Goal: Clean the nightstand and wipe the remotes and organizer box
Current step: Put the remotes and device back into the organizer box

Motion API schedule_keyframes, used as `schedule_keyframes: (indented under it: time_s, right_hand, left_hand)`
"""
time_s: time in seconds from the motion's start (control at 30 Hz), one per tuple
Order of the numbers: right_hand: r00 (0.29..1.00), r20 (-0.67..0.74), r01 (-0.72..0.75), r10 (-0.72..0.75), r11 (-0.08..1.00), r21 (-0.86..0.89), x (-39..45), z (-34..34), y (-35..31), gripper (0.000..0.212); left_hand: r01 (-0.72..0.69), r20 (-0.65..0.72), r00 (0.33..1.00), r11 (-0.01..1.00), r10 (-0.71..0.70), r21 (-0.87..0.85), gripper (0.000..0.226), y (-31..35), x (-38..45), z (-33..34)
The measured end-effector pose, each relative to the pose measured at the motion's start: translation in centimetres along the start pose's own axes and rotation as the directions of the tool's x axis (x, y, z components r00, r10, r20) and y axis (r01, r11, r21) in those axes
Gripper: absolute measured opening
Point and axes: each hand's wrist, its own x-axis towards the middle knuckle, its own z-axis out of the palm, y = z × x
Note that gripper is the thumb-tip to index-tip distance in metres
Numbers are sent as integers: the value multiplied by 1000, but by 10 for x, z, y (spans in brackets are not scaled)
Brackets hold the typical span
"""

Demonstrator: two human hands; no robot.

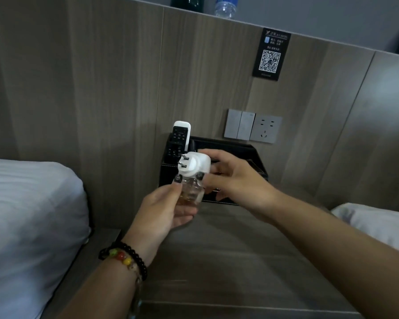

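Nearest the camera, the table (228,261) shows a broad bare stretch of wood grain, its near edge crossing low in view and its left edge running beside the white bed (28,215). A second white bed (378,222) sits at the right edge.

Above that bare stretch, both hands meet in mid-air. The left hand (164,210), beaded bracelets (127,259) at its wrist, has its fingers (179,180) curled round the clear bottle of a plug-in vaporizer (192,176), pinching it near the neck. The right hand (235,178) comes in from the right, its fingers wrapped on the white plug head, prongs pointing left. The vaporizer is held clear of the table, just in front of the organizer box.

Farther back, the black organizer box (251,157) stands on the table against the wood wall panel (124,77). In its left compartment the remotes (179,141) stand upright, one black in front, one white behind it.

On the panel above the box, right of it, are the switches and socket (253,126); higher up, a QR-code sign (271,55). On the ledge on top stand a dark bottle (187,3) and a clear water bottle (225,6).
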Motion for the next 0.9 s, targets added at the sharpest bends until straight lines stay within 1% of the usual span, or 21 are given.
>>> schedule_keyframes:
  time_s: [0.07,0.1,0.17,0.2,0.23,0.27,0.33,0.4,0.43,0.47,0.53,0.57,0.6,0.67,0.73,0.77,0.83,0.9]
  right_hand:
    - [999,-26,42,-43,999,-17,1,8,9,58]
    - [998,-41,57,-57,998,-4,1,11,13,60]
    - [992,-96,82,-79,996,28,2,17,21,63]
    - [985,-139,104,-101,994,17,2,21,25,64]
    - [973,-191,127,-130,991,-30,3,25,29,64]
    - [955,-246,147,-166,985,-94,3,28,32,64]
    - [915,-332,163,-227,964,-210,3,35,37,65]
    - [890,-379,162,-253,953,-256,4,39,43,73]
    - [881,-392,168,-266,949,-266,4,40,46,77]
    - [874,-397,178,-280,945,-274,5,42,49,80]
    - [866,-382,218,-323,931,-294,6,45,54,82]
    - [864,-360,247,-352,919,-308,7,48,57,81]
    - [864,-333,275,-379,907,-319,8,49,58,80]
    - [873,-280,312,-400,897,-312,12,48,60,78]
    - [876,-243,356,-416,899,-256,20,40,61,74]
    - [862,-251,387,-440,892,-234,26,35,61,69]
    - [831,-329,408,-448,894,-186,43,27,58,54]
    - [845,-388,355,-369,928,-110,69,23,53,43]
  left_hand:
    - [-19,-29,999,993,23,115,20,-2,1,-3]
    - [-48,-48,997,985,57,168,18,-3,1,-4]
    - [-133,-81,984,955,159,265,16,-3,3,-9]
    - [-178,-91,972,931,217,319,18,0,4,-10]
    - [-216,-96,959,907,266,360,23,3,4,-11]
    - [-245,-97,949,897,299,368,30,7,4,-11]
    - [-277,-81,947,919,310,281,43,14,4,-8]
    - [-288,-41,952,936,302,201,52,18,4,-2]
    - [-306,-28,947,923,321,231,54,17,3,1]
    - [-333,-24,934,890,358,312,54,14,4,3]
    - [-379,-34,887,767,461,517,52,10,4,3]
    - [-388,-47,861,713,506,584,49,8,5,2]
    - [-384,-67,844,686,532,618,47,6,7,0]
    - [-366,-112,832,690,543,625,42,5,11,-5]
    - [-349,-160,824,709,544,612,38,6,18,-11]
    - [-343,-195,813,722,549,601,37,6,22,-15]
    - [-329,-295,788,774,540,541,39,8,30,-22]
    - [-311,-388,772,831,504,462,41,8,37,-25]
